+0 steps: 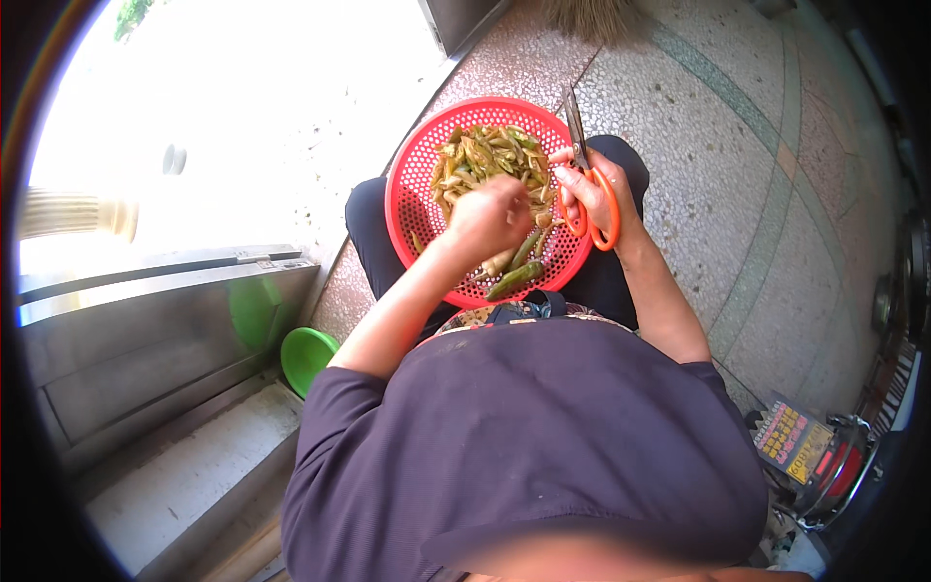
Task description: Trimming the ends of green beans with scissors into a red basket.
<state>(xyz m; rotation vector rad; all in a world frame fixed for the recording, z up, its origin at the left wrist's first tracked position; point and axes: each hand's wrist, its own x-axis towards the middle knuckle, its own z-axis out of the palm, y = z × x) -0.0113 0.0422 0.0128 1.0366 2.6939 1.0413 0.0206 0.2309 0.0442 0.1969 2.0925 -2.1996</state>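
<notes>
Both were bare, the left hand (pixel 490 215) and the right hand (pixel 593 196). The left one hung over the middle of the basket with its fingers curled in, blurred; whether it held or touched anything could not be told. The right one was closed around the orange handles of a pair of scissors (pixel 578 131), at the basket's right rim. The scissors pointed away from the person, tips leaning slightly left, so that their long axis ran nearly straight up the view; the dark blades looked close together.

Under the left hand, cut vegetable pieces (pixel 485 153), green, yellowish and brown, lay heaped in the far half of the basket, turned every way. On the near side lay a larger green pod (pixel 516 279), its long axis slanting from lower left to upper right, and just beyond it a slimmer green pod (pixel 526 250) with a similar slant.

The round red perforated basket (pixel 412 225) rested across the person's lap, between dark-trousered knees. To the left, near the metal door frame (pixel 175 339), a green basin (pixel 308 357) stood tilted. Speckled floor (pixel 698 175) spread to the right, with broom bristles (pixel 590 17) at the far edge.
</notes>
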